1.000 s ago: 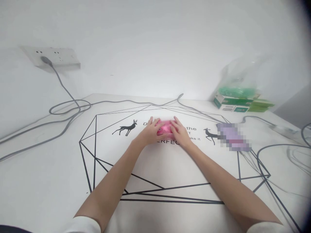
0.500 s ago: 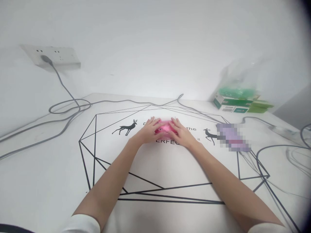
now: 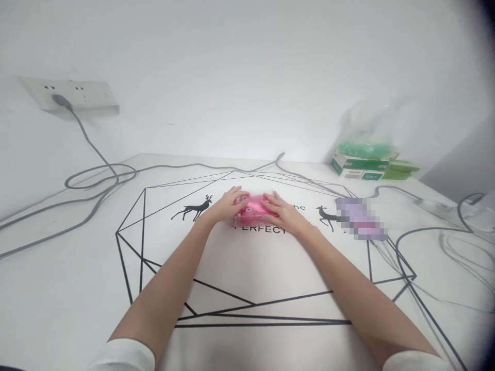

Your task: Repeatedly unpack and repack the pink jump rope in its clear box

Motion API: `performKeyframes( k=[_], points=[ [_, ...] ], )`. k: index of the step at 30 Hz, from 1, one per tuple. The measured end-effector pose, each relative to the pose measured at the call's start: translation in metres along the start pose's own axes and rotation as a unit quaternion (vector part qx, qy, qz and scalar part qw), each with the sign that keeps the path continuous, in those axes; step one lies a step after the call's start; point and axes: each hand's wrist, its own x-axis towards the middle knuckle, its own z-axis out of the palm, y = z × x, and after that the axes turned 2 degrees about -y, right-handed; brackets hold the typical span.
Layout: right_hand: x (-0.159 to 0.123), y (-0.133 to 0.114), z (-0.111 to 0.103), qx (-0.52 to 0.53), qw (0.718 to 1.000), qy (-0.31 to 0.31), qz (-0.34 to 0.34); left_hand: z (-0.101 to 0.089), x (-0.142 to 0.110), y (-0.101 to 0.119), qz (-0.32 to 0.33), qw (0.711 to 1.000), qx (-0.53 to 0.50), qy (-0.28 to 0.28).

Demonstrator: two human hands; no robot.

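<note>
A small bright pink package (image 3: 255,208) lies on the white tabletop, over the printed lettering. Its surface looks clear and shiny like plastic, with a small round eye-like mark at its left; what is inside cannot be made out. My left hand (image 3: 227,204) grips its left end, fingers curled over the top edge. From the other side my right hand (image 3: 285,212) holds the right end, its fingers lying across the pink surface. Both hands partly cover the package.
A purple, pixelated phone-like object (image 3: 361,218) lies to the right. Green-and-white boxes (image 3: 361,166) with a clear plastic bag stand at the back right. A grey cable (image 3: 91,141) runs from the wall socket (image 3: 88,98) across the table's back; more cables (image 3: 402,252) lie at right.
The view has shifted slightly, so the surroundings sit further left. My left hand has slid toward the package's left end and its fingers have drawn in, showing more of the package's front.
</note>
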Motion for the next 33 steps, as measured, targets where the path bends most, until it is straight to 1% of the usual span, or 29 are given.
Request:
performKeyframes(
  k=[4,7,11,15,18,21,23,28,30,33],
  points=[
    [-0.001,0.008,-0.004,0.018,1.0,0.003,-0.017,0.004,0.008,-0.008,0.039,0.999,0.0,0.036],
    [-0.004,0.009,-0.012,0.027,0.999,0.008,-0.031,0.009,0.004,-0.009,0.044,0.997,0.006,0.071],
    [-0.008,0.007,-0.019,0.018,0.999,0.015,-0.043,0.02,-0.01,-0.005,0.023,0.992,0.013,0.125],
    [-0.007,0.009,-0.016,0.005,0.997,0.052,-0.052,0.033,-0.027,0.004,0.016,0.984,0.017,0.179],
    [-0.004,0.01,-0.014,-0.013,0.997,0.065,-0.048,0.041,-0.041,0.011,0.019,0.978,0.019,0.205],
    [-0.003,0.006,-0.013,-0.039,0.996,0.07,-0.031,0.047,-0.054,0.021,0.021,0.976,0.028,0.215],
    [-0.005,-0.001,-0.014,-0.045,0.996,0.068,-0.026,0.05,-0.063,0.031,0.023,0.974,0.056,0.217],
    [-0.027,-0.029,-0.008,-0.075,0.994,0.07,-0.027,0.055,-0.079,0.053,0.026,0.956,0.16,0.244],
    [-0.038,-0.039,-0.003,-0.087,0.994,0.071,-0.018,0.054,-0.079,0.054,0.032,0.954,0.176,0.24],
    [-0.051,-0.047,0.005,-0.091,0.991,0.092,-0.019,0.052,-0.073,0.045,0.058,0.959,0.169,0.219]
  ],
)
